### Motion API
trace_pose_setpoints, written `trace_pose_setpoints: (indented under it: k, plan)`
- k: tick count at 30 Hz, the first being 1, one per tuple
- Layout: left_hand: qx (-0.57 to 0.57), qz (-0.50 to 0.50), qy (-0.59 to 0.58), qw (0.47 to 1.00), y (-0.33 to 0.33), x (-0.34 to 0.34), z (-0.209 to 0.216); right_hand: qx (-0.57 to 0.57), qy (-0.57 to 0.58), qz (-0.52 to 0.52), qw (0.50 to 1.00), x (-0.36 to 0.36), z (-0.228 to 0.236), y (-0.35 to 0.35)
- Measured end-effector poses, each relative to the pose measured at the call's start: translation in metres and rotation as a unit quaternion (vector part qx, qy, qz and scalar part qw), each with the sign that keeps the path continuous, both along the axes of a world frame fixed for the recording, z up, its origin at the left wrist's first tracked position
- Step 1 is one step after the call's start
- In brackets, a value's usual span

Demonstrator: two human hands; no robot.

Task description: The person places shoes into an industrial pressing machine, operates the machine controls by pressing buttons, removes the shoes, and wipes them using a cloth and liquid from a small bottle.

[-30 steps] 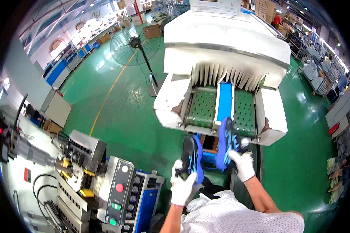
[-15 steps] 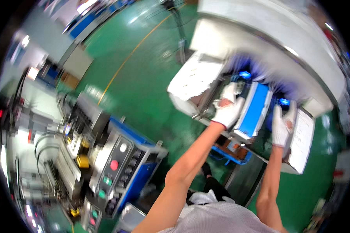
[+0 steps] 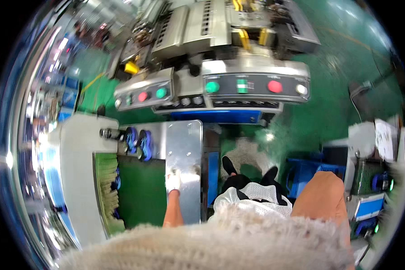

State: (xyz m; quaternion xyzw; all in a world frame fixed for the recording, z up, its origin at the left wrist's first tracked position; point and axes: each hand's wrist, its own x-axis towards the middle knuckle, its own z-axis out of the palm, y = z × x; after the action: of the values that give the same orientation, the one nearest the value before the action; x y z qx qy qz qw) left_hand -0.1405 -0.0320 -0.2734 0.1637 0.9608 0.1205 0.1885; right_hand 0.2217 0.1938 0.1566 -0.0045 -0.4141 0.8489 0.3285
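Two black-and-blue shoes [image 3: 145, 145] already stand on the shiny steel table [image 3: 184, 139], others [image 3: 118, 180] still by cream bristles [image 3: 106, 198]. White-gloved left hand [image 3: 173, 181], apparently knit-gloved right hand [image 3: 207, 247]: I can't tell the fingers' grip.

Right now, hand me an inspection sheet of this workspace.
Surface: shiny metal table.
Job's things: blue-and-black shoes on the table's far-left part.
Clutter: blue crate-like thing right of the feet.
Left hand: white-gloved, over the table; contact unclear.
Right hand: apparently the blurred glove close to the camera; grip unclear.
Cables: thin pale cable, upper right.
Surroundings: button panel ahead, bristle curtain left, green floor.
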Motion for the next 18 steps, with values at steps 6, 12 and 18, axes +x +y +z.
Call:
trace_pose_setpoints:
  k: [6, 12, 18]
  plan:
    - [0.110, 0.175, 0.063, 0.976, -0.104, -0.020, -0.009, 0.061, -0.072, 0.180, 0.979, -0.160, 0.018, -0.061]
    - [0.305, 0.323, -0.162, 0.881, -0.163, 0.024, -0.122, 0.129, -0.154, 0.338, 0.919, -0.294, 0.023, -0.151]
    - [0.226, 0.271, 0.020, 0.935, -0.187, -0.123, -0.132, 0.285, -0.240, 0.544, 0.752, -0.426, -0.086, -0.169]
